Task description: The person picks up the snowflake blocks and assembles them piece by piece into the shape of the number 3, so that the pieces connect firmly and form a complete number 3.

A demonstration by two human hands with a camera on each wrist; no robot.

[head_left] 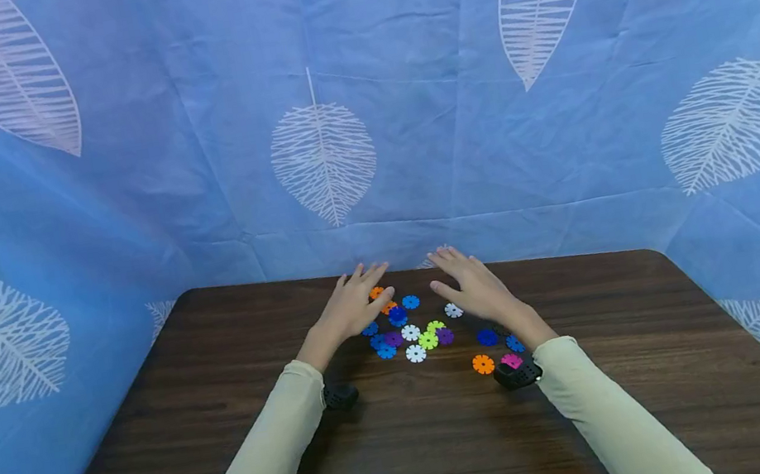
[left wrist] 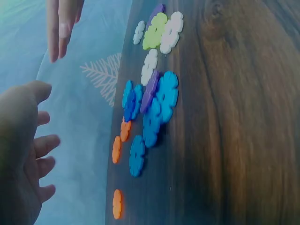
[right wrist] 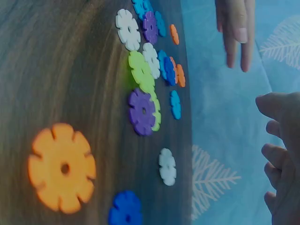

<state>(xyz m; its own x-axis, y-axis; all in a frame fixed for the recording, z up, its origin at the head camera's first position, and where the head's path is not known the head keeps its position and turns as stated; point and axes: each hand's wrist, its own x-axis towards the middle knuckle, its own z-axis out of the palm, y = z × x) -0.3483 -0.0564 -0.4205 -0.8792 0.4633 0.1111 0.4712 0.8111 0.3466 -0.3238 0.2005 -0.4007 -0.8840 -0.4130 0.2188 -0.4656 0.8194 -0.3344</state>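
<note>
Both hands are held above the far part of a table, fingers spread, with nothing in them. My left hand (head_left: 350,306) is over the left side of a scatter of notched plastic discs, near an orange disc (head_left: 377,293) and a light blue disc (head_left: 410,301). On the other side my right hand (head_left: 477,288) hovers close to a white disc (head_left: 453,310). Between the hands lie lime discs (head_left: 428,339), purple ones (right wrist: 141,111) and more white ones (left wrist: 149,67), some overlapping. Below the right wrist are a large-looking orange disc (right wrist: 62,168), a dark blue disc (head_left: 487,337) and a pink disc (head_left: 511,361).
The dark wood table (head_left: 415,449) ends at a blue cloth (head_left: 409,140) printed with white leaves. A black wrist device (head_left: 341,397) sits under the left wrist, another (head_left: 518,374) under the right, partly covering the pink disc.
</note>
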